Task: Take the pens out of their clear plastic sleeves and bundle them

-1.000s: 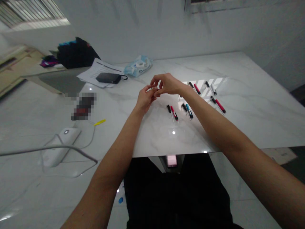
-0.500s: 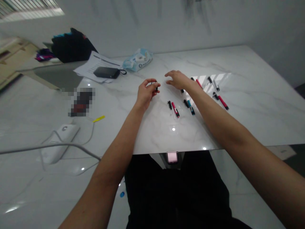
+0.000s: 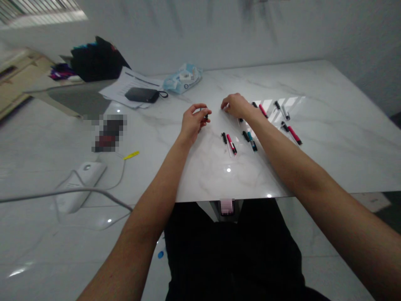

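Observation:
My left hand (image 3: 191,122) hovers just above the white marble table (image 3: 328,138) and pinches a small black pen cap (image 3: 206,116) between thumb and fingers. My right hand (image 3: 235,104) rests curled on the table to its right, fingertips on something pale and thin that I cannot make out. In front of the right hand lie a red pen (image 3: 232,144) with a black cap (image 3: 223,137) beside it and a teal pen (image 3: 251,141). Further right lie another red pen (image 3: 294,135) and a grey pen (image 3: 285,112).
A black pouch (image 3: 140,95) lies on papers (image 3: 127,85) at the back left, with a blue plastic packet (image 3: 183,78) beside it. A dark bag (image 3: 95,60) sits behind. A white device (image 3: 79,182) with a cable and a yellow bit (image 3: 130,155) lie at the left.
My hands, joined together above the table a second ago, have parted. The right hand went down to the table surface and curled; the left kept the black cap.

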Motion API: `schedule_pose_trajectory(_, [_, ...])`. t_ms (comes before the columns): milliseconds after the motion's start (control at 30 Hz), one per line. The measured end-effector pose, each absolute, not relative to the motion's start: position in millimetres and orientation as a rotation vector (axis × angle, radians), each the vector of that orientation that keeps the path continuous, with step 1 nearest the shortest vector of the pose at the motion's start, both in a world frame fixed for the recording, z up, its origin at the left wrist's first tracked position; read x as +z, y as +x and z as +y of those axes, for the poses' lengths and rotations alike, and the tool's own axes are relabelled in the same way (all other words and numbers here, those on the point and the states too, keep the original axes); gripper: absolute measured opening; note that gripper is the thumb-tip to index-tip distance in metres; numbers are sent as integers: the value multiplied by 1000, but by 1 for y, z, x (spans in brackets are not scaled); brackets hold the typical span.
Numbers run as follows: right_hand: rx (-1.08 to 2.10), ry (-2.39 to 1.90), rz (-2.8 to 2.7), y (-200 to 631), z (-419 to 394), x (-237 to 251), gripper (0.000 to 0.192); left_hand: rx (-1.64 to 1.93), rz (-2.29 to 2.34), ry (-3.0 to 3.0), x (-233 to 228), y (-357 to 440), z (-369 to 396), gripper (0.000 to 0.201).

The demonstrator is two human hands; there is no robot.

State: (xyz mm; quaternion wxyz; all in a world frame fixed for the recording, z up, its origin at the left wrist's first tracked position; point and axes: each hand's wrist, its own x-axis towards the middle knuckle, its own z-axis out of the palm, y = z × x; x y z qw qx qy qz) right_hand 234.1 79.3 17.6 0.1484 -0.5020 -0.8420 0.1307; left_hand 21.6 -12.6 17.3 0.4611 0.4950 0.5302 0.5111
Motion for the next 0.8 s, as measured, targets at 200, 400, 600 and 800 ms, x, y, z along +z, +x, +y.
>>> schedule_pose_trajectory(200, [402,-1466,-2337,235,75,23,30,1276,1328,1269,15,20,-12,26])
schedule_pose_trajectory(400, [614,-1274,-2130,224,71,38,29,1323,1364,1315,16,20,-12,23])
schedule_pose_trajectory(600, [1032,-983,-1980,198,54,60,49,1420,1384,1369,15,21,-8,13])
schedule_pose_trajectory(800, [1103,-950,-1929,191,46,65,50,1477,1382,1359,15,19,-7,16])
